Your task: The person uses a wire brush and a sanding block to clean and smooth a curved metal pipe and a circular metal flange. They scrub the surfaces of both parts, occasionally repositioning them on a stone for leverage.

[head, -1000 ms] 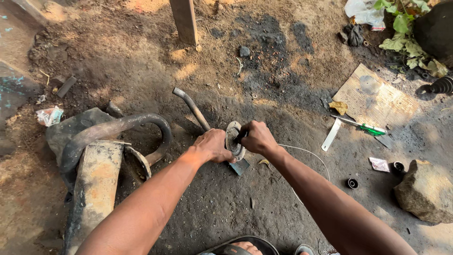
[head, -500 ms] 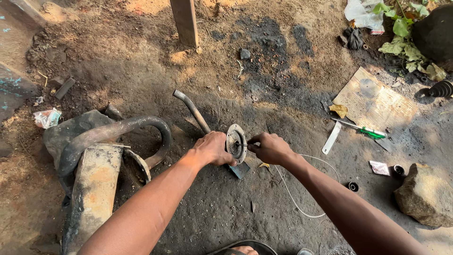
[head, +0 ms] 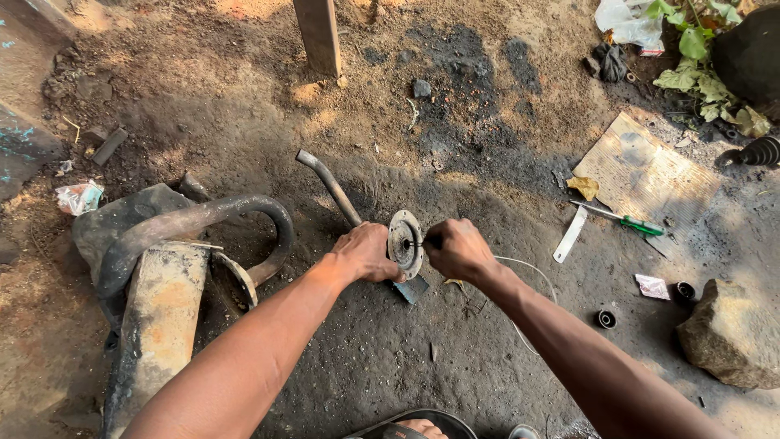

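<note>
- Head view, centre of frame: my left hand (head: 367,253) is wrapped round the edge of a round metal flange disc (head: 405,242), holding it upright on edge, face turned toward my other hand.
- My right hand (head: 459,249) is closed in a fist on a thin dark tool whose tip meets the disc's middle hole (can't tell what kind of tool, it's mostly hidden in my grip). Hands sit close together, one each side of the disc, not touching each other.
- A bent metal pipe (head: 329,184) runs from the disc up-left across the dirt; its lower end goes behind my left hand, so can't tell if it joins the disc.
- Thin white wire (head: 528,268) curves out just right of my right wrist.
- Left of frame: big curved exhaust pipe (head: 199,223) looping over a rusty silencer body (head: 158,317), well apart from the disc.
- Right of frame: green-handled screwdriver (head: 621,219) and a white flat strip (head: 569,235) lying at the lower-left edge of a sheet of cardboard (head: 650,175).
- Lower right: large rock (head: 731,333), w/ a small black ring (head: 606,319) near it to the left.
- Top centre: rusty upright post (head: 318,32) in the soil; green leaves (head: 699,57) upper right.
- Bottom edge: my sandalled foot (head: 414,424) just shows.
</note>
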